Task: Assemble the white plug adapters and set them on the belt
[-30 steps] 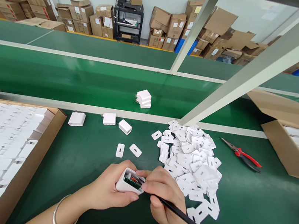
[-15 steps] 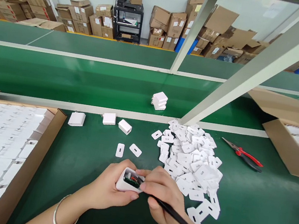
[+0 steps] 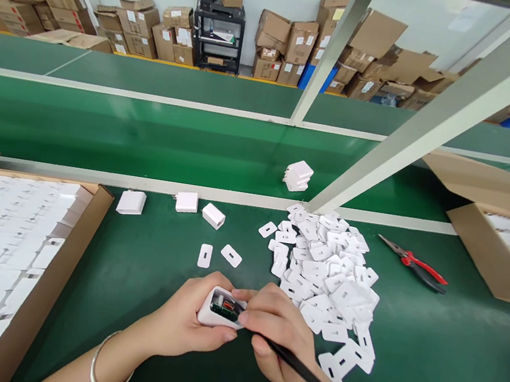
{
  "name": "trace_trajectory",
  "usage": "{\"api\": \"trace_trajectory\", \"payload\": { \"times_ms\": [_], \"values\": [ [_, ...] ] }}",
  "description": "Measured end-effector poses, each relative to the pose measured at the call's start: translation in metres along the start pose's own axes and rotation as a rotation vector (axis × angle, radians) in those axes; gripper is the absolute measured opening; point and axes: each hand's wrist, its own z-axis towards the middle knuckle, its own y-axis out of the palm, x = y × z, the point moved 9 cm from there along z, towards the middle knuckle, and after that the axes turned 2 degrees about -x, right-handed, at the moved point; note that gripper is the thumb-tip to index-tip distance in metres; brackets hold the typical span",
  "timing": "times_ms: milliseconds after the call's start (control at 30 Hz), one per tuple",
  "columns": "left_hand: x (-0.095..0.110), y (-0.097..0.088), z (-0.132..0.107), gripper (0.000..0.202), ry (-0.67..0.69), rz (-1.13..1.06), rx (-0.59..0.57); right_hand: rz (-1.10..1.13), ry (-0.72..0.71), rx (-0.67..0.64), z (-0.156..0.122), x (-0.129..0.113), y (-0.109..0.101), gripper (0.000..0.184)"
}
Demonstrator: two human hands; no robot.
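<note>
My left hand (image 3: 182,320) is wrapped round a white charger shell (image 3: 212,312) whose open side shows a green circuit board. My right hand (image 3: 279,335) grips a thin black stick tool (image 3: 308,378), its tip resting at the shell's opening. Both hands hover low over the green table near its front edge. A heap of several white cover plates (image 3: 332,279) lies just right of my hands. Two single cover plates (image 3: 219,256) lie just beyond the shell.
A cardboard box of white chargers (image 3: 0,255) stands at the left. Three white chargers (image 3: 185,206) lie near the table's back rail. Red-handled pliers (image 3: 414,266) lie at the right, next to another cardboard box (image 3: 504,254). A stack of chargers (image 3: 298,176) rides the green belt behind a slanted metal post.
The stack of chargers on the belt has travelled to the right. My hands have barely moved, the tool still at the shell.
</note>
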Motion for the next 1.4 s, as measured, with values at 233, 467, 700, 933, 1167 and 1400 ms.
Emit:
{"api": "trace_trajectory", "payload": {
  "times_ms": [233, 467, 700, 933, 1167, 1400],
  "values": [
    [-0.002, 0.000, 0.000, 0.029, -0.011, 0.017, -0.006, -0.016, -0.024, -0.016, -0.001, -0.003, 0.000, 0.031],
    [0.000, 0.001, -0.001, 0.034, 0.012, 0.023, -0.016, 0.331, 0.213, 0.168, -0.019, 0.028, -0.003, 0.022],
    [0.000, 0.000, 0.000, 0.035, 0.004, 0.035, -0.013, 0.440, 0.338, 0.156, -0.018, 0.038, 0.004, 0.020],
    [0.004, 0.000, 0.001, 0.034, 0.018, 0.074, -0.015, 0.510, 0.393, 0.189, -0.017, 0.042, 0.005, 0.022],
    [0.002, 0.000, 0.000, 0.035, 0.026, 0.071, -0.013, 0.551, 0.408, 0.221, -0.016, 0.043, 0.006, 0.023],
    [0.005, 0.000, 0.000, 0.036, 0.064, 0.043, 0.001, 0.473, 0.383, 0.262, -0.018, 0.042, -0.002, 0.023]
  ]
}}
